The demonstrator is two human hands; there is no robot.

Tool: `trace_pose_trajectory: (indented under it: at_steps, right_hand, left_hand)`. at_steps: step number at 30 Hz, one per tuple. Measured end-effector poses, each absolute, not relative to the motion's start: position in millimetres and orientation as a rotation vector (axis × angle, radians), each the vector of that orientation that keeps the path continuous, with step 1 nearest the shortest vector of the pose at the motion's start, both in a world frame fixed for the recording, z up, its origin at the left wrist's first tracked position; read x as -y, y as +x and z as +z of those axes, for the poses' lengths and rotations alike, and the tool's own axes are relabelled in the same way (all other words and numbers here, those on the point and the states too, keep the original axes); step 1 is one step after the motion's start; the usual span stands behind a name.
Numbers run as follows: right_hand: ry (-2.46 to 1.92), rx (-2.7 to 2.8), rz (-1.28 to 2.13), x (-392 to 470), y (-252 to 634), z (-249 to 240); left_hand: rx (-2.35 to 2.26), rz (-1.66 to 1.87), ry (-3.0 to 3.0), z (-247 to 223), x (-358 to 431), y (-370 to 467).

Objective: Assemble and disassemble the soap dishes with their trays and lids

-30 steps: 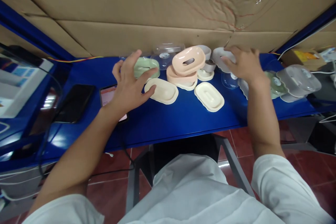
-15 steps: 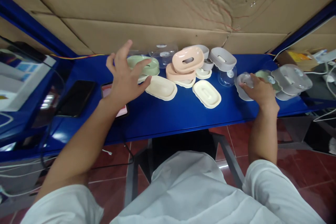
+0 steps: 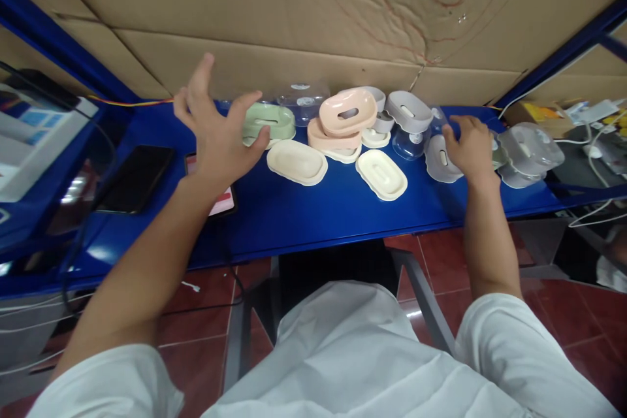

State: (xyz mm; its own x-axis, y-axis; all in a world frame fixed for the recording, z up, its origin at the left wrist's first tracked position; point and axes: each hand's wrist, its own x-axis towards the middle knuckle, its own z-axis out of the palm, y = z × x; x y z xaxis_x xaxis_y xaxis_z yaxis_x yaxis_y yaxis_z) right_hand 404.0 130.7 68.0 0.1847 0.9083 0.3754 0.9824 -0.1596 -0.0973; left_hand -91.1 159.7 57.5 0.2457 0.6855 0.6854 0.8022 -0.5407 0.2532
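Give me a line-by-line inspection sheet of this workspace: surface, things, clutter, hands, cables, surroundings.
Surface: blue table, glossy.
Things: peach tray on peach base; two cream lids nearer the wearer; green dish to the left; grey dish to the right.
Clutter: black device; lit phone, partly hidden by the left arm.
Hands: left hand holds nothing, fingers spread; right hand over the grey dish, contact unclear.
Cables: white ones at right; red-yellow wire at back left.
Surroundings: cardboard behind; red tiled floor below.
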Motion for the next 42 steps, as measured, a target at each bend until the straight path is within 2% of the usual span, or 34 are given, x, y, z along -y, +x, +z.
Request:
trace_pose_trajectory:
  at_steps: [6,11,17,20,23,26,29,32,35,38,42]
  right_hand:
    - [-2.144,1.615,-0.658,-68,405,69]
    - [-2.156,1.288,-0.818,-52,464,83]
    - [-2.633,1.104,-0.138,-79,571,89]
    - [-2.593,1.101,-0.237,-88,578,83]
    - [-2.406,1.14,-0.445,-87,548,84]
    - [-2.021,1.495,-0.549,-87,493,101]
    - [-1.655,1.927,-0.409,-98,420,130]
    - [-1.542,2.148,-0.207,-121,343,154]
    - [-1.452,2.236,0.0,-153,286,162]
    - [-1.388,2.115,0.231,-188,264,156]
    - [-1.447,1.994,0.348,-232,280,138]
  left_hand:
    - [1.34,-1.206,-2.356,57,-157,-89]
    - [1.418,-1.203,-2.37,56,-160,-89]
    - [1.452,-1.18,-2.338,55,-166,-87]
    - [1.405,-1.182,-2.308,58,-163,-88]
    - [1.335,-1.215,-2.336,66,-161,-83]
    - [1.196,-1.368,-2.432,80,-165,-62]
    - [1.181,-1.539,-2.686,99,-178,-23]
    - [1.134,-1.607,-3.117,117,-198,16]
    - [0.917,-1.845,-3.46,128,-221,33]
    - [0.85,-1.977,-3.545,125,-244,22]
    - [1.281,-1.958,-3.364,106,-270,-16]
